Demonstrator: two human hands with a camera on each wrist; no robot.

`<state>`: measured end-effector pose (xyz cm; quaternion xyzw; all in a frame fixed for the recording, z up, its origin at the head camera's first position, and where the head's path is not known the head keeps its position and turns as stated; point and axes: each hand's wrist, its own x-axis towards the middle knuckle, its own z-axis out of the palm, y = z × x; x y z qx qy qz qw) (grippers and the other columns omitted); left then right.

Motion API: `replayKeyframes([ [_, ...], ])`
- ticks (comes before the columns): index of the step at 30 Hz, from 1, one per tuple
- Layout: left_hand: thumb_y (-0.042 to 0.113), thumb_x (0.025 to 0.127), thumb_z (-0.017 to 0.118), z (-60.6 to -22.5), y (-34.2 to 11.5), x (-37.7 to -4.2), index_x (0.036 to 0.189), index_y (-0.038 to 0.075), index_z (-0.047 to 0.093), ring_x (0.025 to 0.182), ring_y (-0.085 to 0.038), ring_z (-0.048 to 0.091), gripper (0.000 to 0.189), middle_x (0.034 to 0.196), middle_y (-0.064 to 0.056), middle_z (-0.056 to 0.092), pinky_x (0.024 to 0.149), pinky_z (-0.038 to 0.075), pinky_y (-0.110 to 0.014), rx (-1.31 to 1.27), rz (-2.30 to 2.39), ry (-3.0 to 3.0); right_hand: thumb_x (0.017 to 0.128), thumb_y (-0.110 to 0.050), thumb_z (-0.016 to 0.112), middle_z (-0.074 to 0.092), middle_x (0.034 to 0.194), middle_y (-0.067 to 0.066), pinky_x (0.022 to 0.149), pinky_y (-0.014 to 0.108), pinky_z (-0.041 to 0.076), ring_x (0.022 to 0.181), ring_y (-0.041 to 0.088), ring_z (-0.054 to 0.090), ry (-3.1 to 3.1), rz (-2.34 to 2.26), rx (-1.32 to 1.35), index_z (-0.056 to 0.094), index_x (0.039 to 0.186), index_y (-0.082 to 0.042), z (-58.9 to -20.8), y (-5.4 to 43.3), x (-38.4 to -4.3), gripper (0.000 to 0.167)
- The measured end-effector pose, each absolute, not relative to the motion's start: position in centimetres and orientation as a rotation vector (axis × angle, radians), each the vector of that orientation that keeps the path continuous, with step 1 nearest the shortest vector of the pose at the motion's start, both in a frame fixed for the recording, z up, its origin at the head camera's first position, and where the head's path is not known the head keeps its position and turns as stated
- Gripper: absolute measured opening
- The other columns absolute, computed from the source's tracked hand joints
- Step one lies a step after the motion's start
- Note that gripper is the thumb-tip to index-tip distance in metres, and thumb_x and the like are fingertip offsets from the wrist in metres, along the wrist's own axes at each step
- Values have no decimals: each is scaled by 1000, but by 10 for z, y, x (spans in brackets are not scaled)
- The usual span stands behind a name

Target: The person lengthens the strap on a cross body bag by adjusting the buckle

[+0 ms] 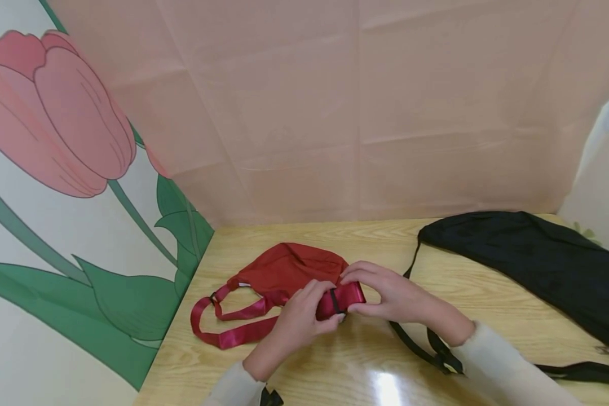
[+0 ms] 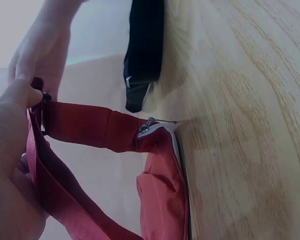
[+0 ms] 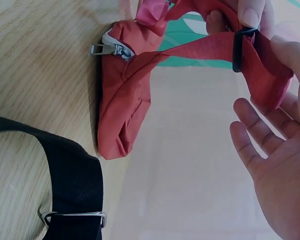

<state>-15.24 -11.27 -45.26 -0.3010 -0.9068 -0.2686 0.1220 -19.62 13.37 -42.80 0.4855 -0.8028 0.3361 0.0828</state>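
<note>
A red waist bag (image 1: 294, 265) lies on the table, its shiny crimson strap (image 1: 251, 331) looping out to the left. My left hand (image 1: 301, 316) pinches the strap beside a black slider buckle (image 3: 237, 50), thumb in front and fingers behind. At the folded strap end, just right of the buckle, my right hand (image 1: 396, 296) holds the loop between thumb and fingers; its other fingers are spread in the right wrist view. Between both hands the strap is raised off the table. A metal zipper pull (image 3: 105, 49) shows at the bag's end.
A large black bag (image 1: 528, 259) lies at the right, partly out of frame. Its black strap (image 3: 72, 175) with a metal slider runs near my right forearm. Behind the table hangs a pinkish sheet (image 1: 294, 113); a tulip-printed panel (image 1: 132, 270) stands at the left.
</note>
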Motion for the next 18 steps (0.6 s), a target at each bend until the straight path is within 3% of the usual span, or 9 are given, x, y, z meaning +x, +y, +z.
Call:
replayKeyframes([
  [9, 35, 89, 77, -451, -112, -152, 129, 14, 57, 86, -9, 55, 50, 110, 2, 61, 72, 47, -21, -881, -796, -2648, 92, -29, 77, 60, 131, 1, 97, 37, 52, 119, 13, 58, -2439, 988, 1432, 65, 123, -18, -427, 134, -195, 35],
  [18, 38, 89, 76, -452, -113, -153, 131, 15, 56, 85, -8, 54, 52, 109, 3, 60, 72, 46, -20, -851, -791, -2667, 89, -21, 79, 58, 130, -6, 96, 34, 52, 117, 13, 58, -2410, 993, 1408, 63, 122, -20, -425, 143, -194, 37],
])
